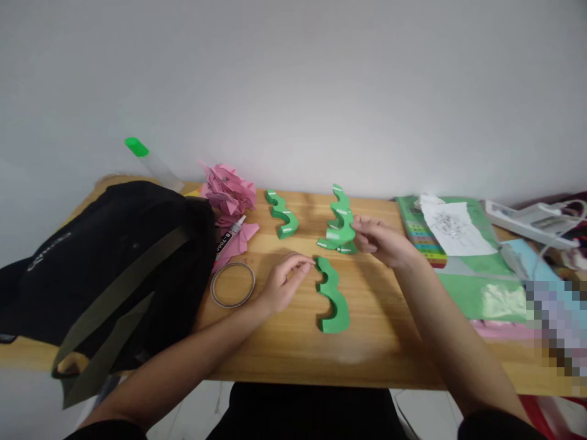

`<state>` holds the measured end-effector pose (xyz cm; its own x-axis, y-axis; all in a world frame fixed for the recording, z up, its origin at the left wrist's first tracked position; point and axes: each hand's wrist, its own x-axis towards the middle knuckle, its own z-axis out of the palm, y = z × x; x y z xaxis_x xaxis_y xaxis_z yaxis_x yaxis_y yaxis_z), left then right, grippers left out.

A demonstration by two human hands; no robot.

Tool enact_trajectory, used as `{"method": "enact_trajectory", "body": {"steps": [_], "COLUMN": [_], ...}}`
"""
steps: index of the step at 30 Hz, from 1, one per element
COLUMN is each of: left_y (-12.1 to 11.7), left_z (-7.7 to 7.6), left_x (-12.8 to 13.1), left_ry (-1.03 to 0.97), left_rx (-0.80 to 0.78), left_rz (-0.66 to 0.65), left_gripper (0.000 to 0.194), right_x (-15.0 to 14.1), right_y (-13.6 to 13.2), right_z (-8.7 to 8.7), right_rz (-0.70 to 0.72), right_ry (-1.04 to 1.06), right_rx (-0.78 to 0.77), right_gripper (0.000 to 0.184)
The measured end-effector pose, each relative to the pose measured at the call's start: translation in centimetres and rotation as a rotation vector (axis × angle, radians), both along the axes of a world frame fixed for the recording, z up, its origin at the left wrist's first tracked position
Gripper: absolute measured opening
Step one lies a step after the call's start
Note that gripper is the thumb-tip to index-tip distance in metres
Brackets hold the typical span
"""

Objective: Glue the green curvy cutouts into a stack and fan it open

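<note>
A green wavy paper strip (337,308) lies on the table in front of me, made of stacked curves. At its upper end is my left hand (285,280), thumb and index finger drawn into a pinch; whether they grip the strip's tip or something tiny is unclear. Farther back, my right hand (378,238) is closed with its fingertips on the edge of another green wavy paper strip (342,229) that carries white patches. More green pieces lie under or behind that strip, partly hidden. To the left rests a separate green wavy paper strip (287,223), also with white patches.
A roll of narrow tape (232,285), a black glue tube (227,239) and crumpled pink paper (228,188) sit left, beside a black bag (137,269). On the right are a green packet (481,293), a white paper with scraps (458,229) and a white power strip (527,223).
</note>
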<state>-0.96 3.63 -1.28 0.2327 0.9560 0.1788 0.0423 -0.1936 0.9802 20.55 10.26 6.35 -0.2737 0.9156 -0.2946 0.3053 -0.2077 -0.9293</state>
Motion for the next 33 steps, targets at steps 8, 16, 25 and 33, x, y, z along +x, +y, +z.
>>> {"method": "enact_trajectory", "body": {"steps": [8,16,25,33], "left_y": [0.1,0.2,-0.7,-4.9], "left_z": [0.3,0.2,2.1,3.4], "left_x": [0.1,0.3,-0.5,-0.3], "left_ry": [-0.219,-0.23,0.421,0.814], "left_rx": [-0.417,-0.416,0.116,0.318], "left_rz": [-0.11,-0.169,-0.202,-0.376], "left_gripper": [0.051,0.04,0.013,0.035], "right_x": [-2.1,-3.3,1.1,1.1], "right_y": [-6.7,-7.3,-8.9,-12.9], "right_z": [-1.8,-3.6,-3.5,-4.3], "right_rz": [0.361,0.096,-0.352,-0.291], "right_ry": [-0.172,-0.169,0.217,0.179], "right_rx": [0.115,0.125,-0.025,-0.004], "right_gripper": [0.028,0.03,0.036,0.027]}}
